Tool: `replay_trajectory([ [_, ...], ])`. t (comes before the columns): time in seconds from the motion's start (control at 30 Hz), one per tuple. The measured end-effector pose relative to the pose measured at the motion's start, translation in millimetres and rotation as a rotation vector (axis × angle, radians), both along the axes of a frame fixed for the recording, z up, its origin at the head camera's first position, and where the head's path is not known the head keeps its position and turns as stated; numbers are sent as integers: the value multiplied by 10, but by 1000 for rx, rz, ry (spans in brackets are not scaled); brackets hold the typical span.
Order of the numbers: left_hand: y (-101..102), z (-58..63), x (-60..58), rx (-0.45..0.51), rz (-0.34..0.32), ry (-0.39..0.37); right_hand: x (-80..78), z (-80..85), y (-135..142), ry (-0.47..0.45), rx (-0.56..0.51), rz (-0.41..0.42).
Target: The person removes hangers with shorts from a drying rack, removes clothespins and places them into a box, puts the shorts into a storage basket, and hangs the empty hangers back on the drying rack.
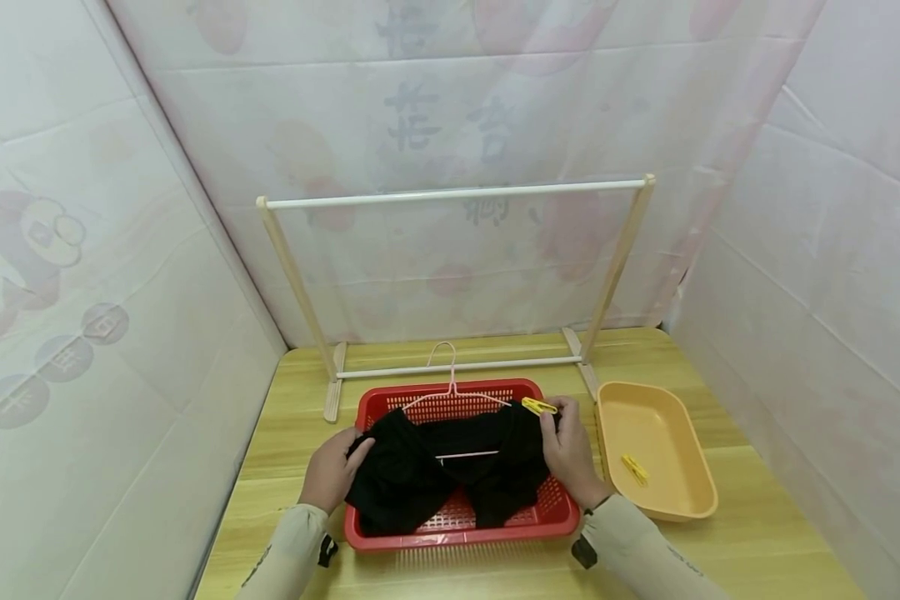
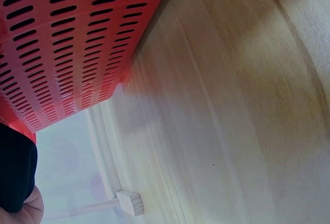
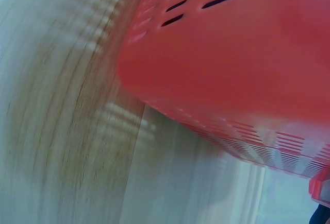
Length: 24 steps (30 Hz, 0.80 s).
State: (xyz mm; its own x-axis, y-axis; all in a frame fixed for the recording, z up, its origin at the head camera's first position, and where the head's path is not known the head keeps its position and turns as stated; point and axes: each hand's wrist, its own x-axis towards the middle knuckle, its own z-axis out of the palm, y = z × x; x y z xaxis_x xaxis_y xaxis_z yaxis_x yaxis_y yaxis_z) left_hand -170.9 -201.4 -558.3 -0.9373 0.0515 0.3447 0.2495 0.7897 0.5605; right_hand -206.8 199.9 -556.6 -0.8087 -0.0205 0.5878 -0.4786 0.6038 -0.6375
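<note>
A black garment (image 1: 401,471) with an open front lies over the red basket (image 1: 465,540), on a pink hanger (image 1: 452,379) whose hook stands up behind its collar. On the left, my left hand (image 1: 333,468) grips the garment's shoulder, thumb on top; the left wrist view shows black cloth (image 2: 15,170) at the fingers. At the opposite shoulder, my right hand (image 1: 572,446) pinches the end of a yellow clothespin (image 1: 538,406) between thumb and fingers. The clothespin's other end points left, over the shoulder and the hanger's tip. Part of the hanger's lower bar shows through the neck opening.
Behind the basket stands a drying rack with a white top rail (image 1: 457,194) and wooden legs. An orange tray (image 1: 701,467) is right of the basket, with another yellow clothespin (image 1: 634,469) inside. Printed cloth walls (image 1: 450,108) enclose the wooden table (image 1: 270,492).
</note>
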Motion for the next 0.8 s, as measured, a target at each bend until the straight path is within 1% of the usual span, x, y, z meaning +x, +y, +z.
replay_trajectory([
  [0.1,2,7,12,3,2,-8,3,12,-6,-15,11,-6],
  [0.23,2,12,12,4,6,-13,-9,8,10,-39,32,12],
  [0.37,0,23,6,-5,0,-12,-11,14,117,-21,63,43],
  [0.43,0,36,3,-10,-3,-12,6,36,222,5,86,27],
  [0.53,8,56,-4,-13,-11,-18,65,110,438,46,129,-33],
  [0.6,11,52,-12,-9,-11,-21,108,185,600,89,189,-66],
  [0.7,13,46,-10,0,-6,-31,155,287,854,136,306,-92],
  [0.77,15,42,-9,-2,-1,-33,179,325,1019,125,379,-105],
  [0.8,16,42,-7,-2,-2,-35,190,329,1098,101,402,-106],
])
